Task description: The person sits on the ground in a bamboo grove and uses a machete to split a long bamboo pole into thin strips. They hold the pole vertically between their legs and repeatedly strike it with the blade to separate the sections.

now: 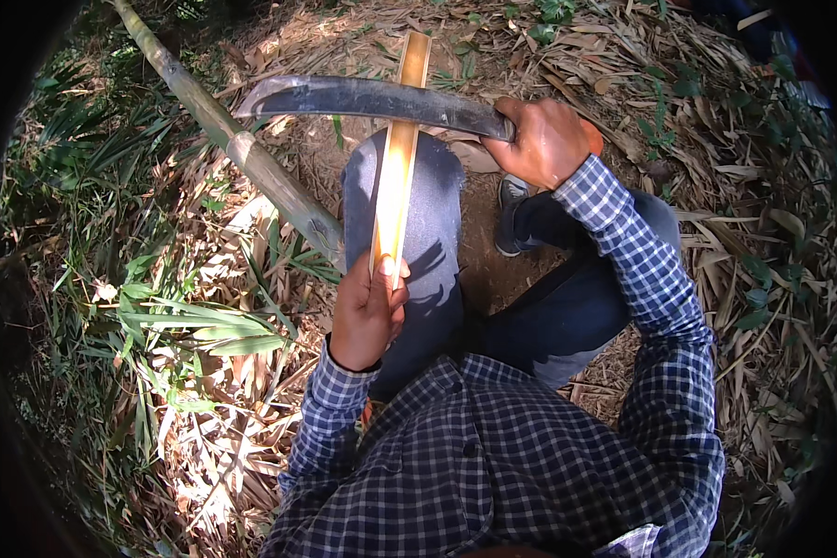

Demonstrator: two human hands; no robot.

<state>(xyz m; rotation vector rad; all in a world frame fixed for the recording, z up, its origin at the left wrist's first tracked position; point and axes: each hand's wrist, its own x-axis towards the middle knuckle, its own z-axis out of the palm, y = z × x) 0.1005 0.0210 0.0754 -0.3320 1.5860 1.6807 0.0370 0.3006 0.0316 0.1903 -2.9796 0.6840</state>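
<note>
My left hand [370, 312] is closed around the near end of a split bamboo strip [396, 186], thumb on top. The strip points away from me over my left knee, its pale inner face up and brightly lit. In my right hand [546, 141] is a machete [353, 98] with a dark, curved blade and an orange handle end [591, 138]. The blade lies crosswise over the strip beyond the knee, its hooked tip to the left. Whether its edge touches the strip, I cannot tell.
A long bamboo pole [279, 191] slants from the far left down to beside my left knee [405, 177]. Green leaves [223, 330] and dry bamboo leaves cover the ground on the left. More dry litter [753, 214] lies to the right, beside my shoe [510, 214].
</note>
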